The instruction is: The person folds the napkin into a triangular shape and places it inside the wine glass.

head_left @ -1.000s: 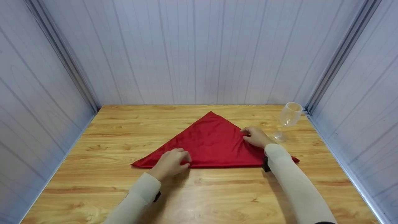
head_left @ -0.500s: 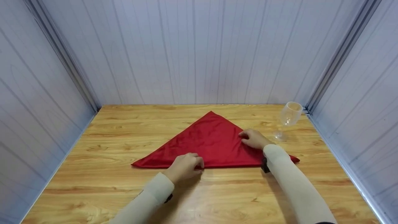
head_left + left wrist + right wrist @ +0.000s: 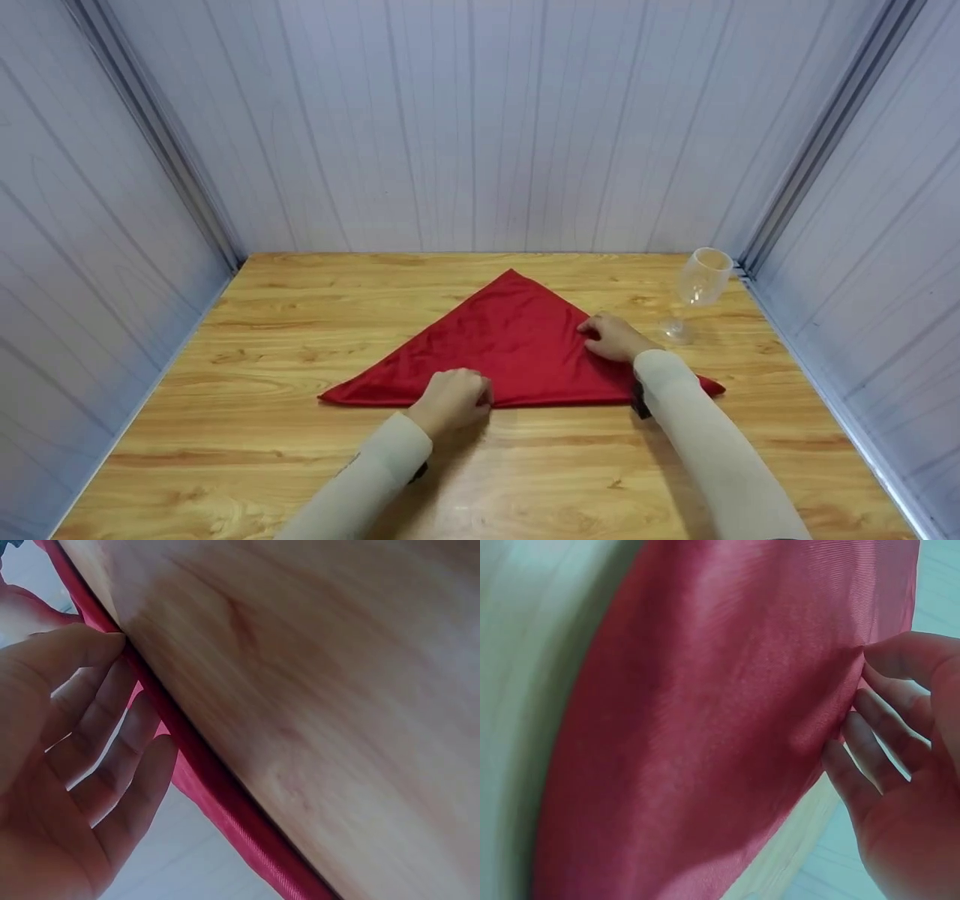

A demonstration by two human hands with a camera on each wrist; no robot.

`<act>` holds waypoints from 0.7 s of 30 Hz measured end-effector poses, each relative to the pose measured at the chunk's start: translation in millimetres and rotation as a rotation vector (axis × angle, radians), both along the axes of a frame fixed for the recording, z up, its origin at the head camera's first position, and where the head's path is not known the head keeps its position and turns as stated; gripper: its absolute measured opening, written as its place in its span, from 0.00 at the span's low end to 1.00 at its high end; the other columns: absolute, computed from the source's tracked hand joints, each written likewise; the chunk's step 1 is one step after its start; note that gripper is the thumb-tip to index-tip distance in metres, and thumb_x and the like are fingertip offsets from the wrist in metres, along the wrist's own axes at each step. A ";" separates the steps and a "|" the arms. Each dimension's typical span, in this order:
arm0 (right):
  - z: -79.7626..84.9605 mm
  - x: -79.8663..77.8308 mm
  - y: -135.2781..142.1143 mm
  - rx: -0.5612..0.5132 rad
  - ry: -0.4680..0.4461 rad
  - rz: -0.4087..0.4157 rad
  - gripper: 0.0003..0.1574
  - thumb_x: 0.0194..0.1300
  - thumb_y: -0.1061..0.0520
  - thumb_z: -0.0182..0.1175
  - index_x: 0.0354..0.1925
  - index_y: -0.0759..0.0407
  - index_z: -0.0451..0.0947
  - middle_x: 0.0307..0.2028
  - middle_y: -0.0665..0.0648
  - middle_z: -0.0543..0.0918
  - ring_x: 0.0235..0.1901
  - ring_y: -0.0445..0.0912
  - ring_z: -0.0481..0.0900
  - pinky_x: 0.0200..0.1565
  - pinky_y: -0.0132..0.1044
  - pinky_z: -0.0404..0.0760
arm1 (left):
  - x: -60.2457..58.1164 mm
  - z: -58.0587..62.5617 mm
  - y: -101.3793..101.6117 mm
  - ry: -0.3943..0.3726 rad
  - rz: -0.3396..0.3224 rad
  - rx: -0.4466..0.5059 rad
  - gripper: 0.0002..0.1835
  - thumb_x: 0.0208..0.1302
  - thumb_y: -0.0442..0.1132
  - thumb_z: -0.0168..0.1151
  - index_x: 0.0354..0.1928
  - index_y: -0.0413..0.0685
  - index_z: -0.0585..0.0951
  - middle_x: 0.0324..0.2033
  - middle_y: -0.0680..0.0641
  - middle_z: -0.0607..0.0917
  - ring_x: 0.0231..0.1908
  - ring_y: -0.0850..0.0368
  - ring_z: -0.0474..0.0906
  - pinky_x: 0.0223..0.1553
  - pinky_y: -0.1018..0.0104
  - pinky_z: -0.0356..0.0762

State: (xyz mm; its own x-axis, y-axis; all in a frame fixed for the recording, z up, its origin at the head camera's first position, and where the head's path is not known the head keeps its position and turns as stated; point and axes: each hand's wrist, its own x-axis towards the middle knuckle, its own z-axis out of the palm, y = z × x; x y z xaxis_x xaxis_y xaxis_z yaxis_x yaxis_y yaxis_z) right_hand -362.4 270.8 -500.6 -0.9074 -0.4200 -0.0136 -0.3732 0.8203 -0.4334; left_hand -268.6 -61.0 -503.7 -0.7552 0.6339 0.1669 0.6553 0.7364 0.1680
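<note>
A person's left hand (image 3: pixel 452 399) pinched the front edge of a red cloth (image 3: pixel 525 330), a little left of its middle, while the right hand (image 3: pixel 616 337) grasped the slanting edge on the right, a crease showing at the thumb. Within the past second, the left hand had moved rightward along the front edge and closed on it; the right had scarcely shifted. The move appeared to secure the cloth at two points, a firmer hold for handling it, though its outline had barely altered. The cloth lay as a broad triangle at the center of a wooden table (image 3: pixel 225 420), its peak toward the back wall (image 3: pixel 480 135). A clear glass (image 3: pixel 701 281) stood upright beyond the right hand, near the table's far right corner and apart from the cloth.
</note>
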 end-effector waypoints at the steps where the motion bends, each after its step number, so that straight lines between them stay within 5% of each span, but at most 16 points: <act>1: -0.1 0.0 -0.1 0.002 0.002 -0.002 0.19 0.68 0.65 0.58 0.54 0.72 0.78 0.53 0.71 0.79 0.58 0.66 0.73 0.62 0.57 0.68 | -0.8 0.1 0.0 0.002 -0.001 0.002 0.03 0.58 0.38 0.71 0.31 0.56 0.88 0.27 0.57 0.84 0.31 0.58 0.82 0.27 0.58 0.79; 21: 5.5 -5.3 -8.7 0.117 -0.110 -0.079 0.30 0.70 0.61 0.53 0.68 0.68 0.69 0.64 0.71 0.66 0.66 0.64 0.65 0.65 0.55 0.65 | -24.0 -2.1 -3.2 0.050 0.069 0.018 0.05 0.57 0.36 0.69 0.27 0.55 0.87 0.26 0.56 0.84 0.30 0.55 0.83 0.27 0.55 0.80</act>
State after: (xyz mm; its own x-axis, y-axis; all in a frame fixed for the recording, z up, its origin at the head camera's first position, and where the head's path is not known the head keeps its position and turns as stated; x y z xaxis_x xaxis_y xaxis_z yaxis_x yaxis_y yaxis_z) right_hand -367.6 262.1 -495.1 -0.9279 -0.3370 -0.1593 -0.2609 0.8924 -0.3683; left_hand -292.6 -64.2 -505.8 -0.7872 0.5775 0.2165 0.6113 0.7771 0.1498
